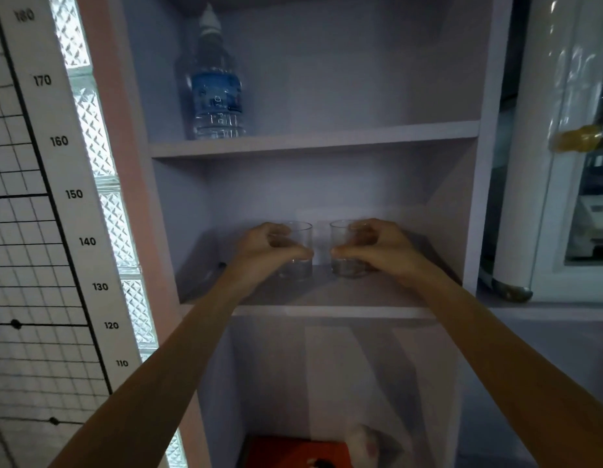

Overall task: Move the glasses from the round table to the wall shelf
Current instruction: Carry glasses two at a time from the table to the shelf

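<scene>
Clear glass is what both tumblers are made of: the left glass (300, 236) and the right glass (340, 234) are seen side by side at the middle board (327, 295) of the wall shelf (481, 197), near each other but apart. The left glass is gripped by the left hand (259, 249), the thumb laid across its near side and the fingers curled round the far side. The right glass is gripped in the same way by the right hand (378, 248). Both bases are level with the board, though whether they rest on it cannot be told.

On the board above, towards its left end, a water bottle (214, 62) is stood upright. It is topped by a white cap (210, 15) and wrapped in a blue label (217, 94), whose lettering is too blurred to be read. Left of the shelf a height chart (73, 194) is fixed, and its figures can be read from top to bottom: 180, 170, 160, 150, 140, 130, 120, 110. Patterned glass blocks (114, 217) are set between chart and shelf. An orange box (293, 450) is partly shown in the compartment below, its markings illegible. A white appliance (543, 214) is stood to the right.
</scene>
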